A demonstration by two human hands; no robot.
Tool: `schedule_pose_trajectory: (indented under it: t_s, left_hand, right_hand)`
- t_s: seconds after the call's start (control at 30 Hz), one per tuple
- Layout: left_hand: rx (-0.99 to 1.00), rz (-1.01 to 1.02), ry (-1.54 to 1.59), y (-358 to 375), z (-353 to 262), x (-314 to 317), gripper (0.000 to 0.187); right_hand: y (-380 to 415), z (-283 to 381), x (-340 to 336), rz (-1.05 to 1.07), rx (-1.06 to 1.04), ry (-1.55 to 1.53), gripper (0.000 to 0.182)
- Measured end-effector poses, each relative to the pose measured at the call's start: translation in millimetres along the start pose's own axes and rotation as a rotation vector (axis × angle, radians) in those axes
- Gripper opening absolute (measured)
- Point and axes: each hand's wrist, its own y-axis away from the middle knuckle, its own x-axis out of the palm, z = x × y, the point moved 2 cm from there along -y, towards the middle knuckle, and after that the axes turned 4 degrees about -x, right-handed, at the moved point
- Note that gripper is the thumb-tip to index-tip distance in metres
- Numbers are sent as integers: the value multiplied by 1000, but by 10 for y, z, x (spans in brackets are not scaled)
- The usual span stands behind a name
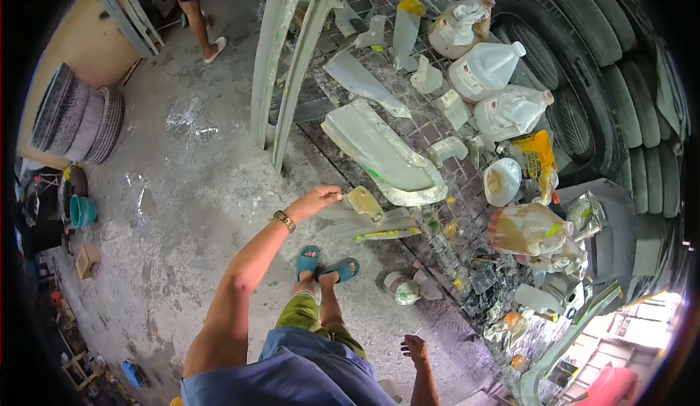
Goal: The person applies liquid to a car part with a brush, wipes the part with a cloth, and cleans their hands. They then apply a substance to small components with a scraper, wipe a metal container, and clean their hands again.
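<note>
My left hand (pixel 315 200), with a watch at the wrist, reaches to the bench edge. Its fingers are closed in a pinch at the near corner of a yellowish translucent flat piece (pixel 365 203). Just beyond lies a long pale grey-green moulded panel (pixel 383 154) with a rough whitish rim. Below the flat piece, a greyish strip with yellow-green marks (pixel 386 235) sticks out past the edge. My right hand (pixel 415 349) hangs low beside my body, away from the bench. Its fingers are loosely curled and slightly apart, with nothing clearly visible in them.
White jugs (pixel 485 71), a white bowl (pixel 502 181) and a brown-stained jug (pixel 526 229) stand along the bench. Tall panels (pixel 300 78) lean at its far end. A tub (pixel 402 288) sits by my feet. Stacked tyres (pixel 76 114) stand left. Another person's leg (pixel 197 30) shows behind.
</note>
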Motion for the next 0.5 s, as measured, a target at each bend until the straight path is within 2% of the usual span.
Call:
schedule_pose_trajectory:
  t_s: [0.1,0.33,0.4,0.5]
  left_hand:
    - [-66,17,-28,-100,-41,-35,25]
    - [-72,34,-24,-268,-21,-92,33]
    - [-9,161,-35,-346,24,-103,37]
    - [-37,173,-102,-383,11,-110,40]
  right_hand:
    - [-51,42,68,15,-12,-9,27]
    - [-117,195,159,48,-77,20,28]
    - [-128,202,171,41,-76,24,27]
    - [-118,207,188,57,-58,36,28]
